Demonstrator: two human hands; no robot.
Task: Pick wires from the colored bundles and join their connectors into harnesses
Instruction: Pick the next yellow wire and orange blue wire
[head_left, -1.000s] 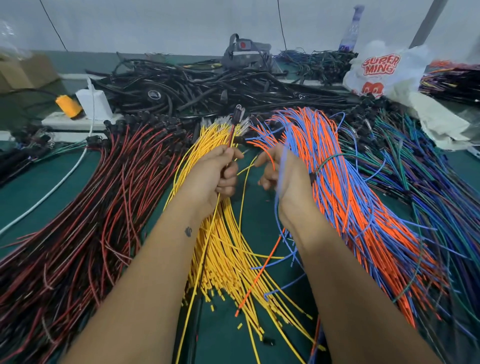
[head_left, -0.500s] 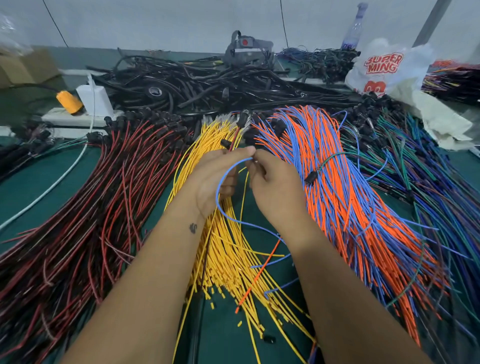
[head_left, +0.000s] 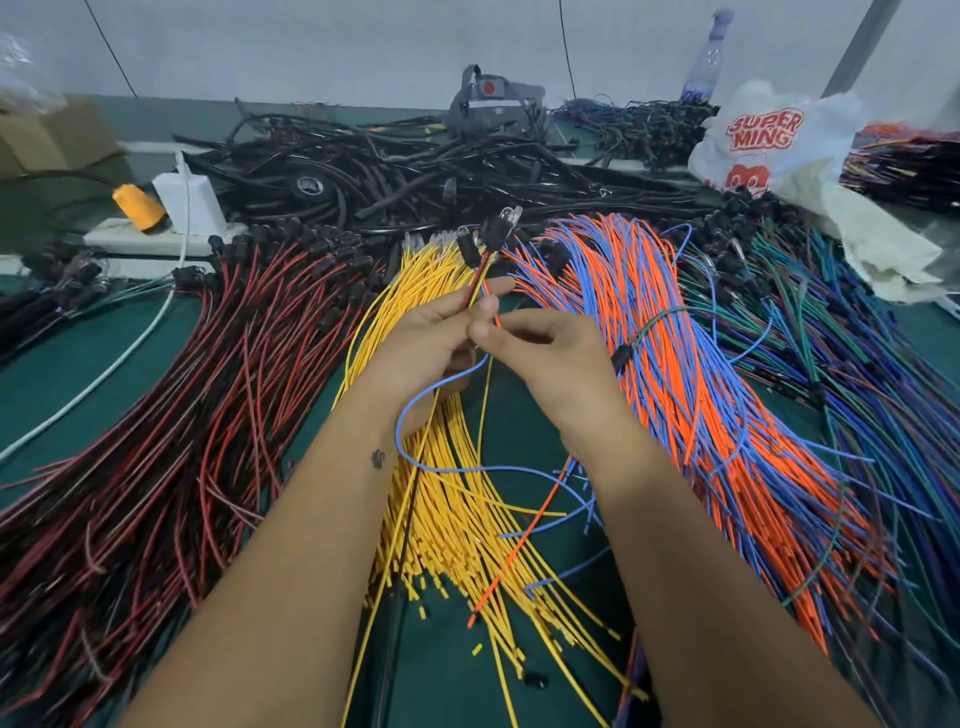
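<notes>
A thin group of picked wires (head_left: 475, 291) is pinched in the left hand (head_left: 434, 343), fingers curled round it, with its black connectors (head_left: 491, 231) standing up just beyond the fingertips. The right hand (head_left: 550, 358) is brought against the left, thumb and forefinger pressed together on an orange-and-blue pair whose blue wire (head_left: 415, 415) loops down across the yellow bundle (head_left: 441, 519).

The step is judged to be adding this pair to the held group. It is best done with the connector ends levelled and the loose tails kept free of the yellow bundle.

To the right of the yellow bundle the orange-and-blue bundle (head_left: 691, 374) is spread; to its left, the red-and-black bundle (head_left: 171, 415). Beyond it a heap of black cables (head_left: 395, 171) is piled. Snagging on stray yellow strands is the likely hindrance.
</notes>
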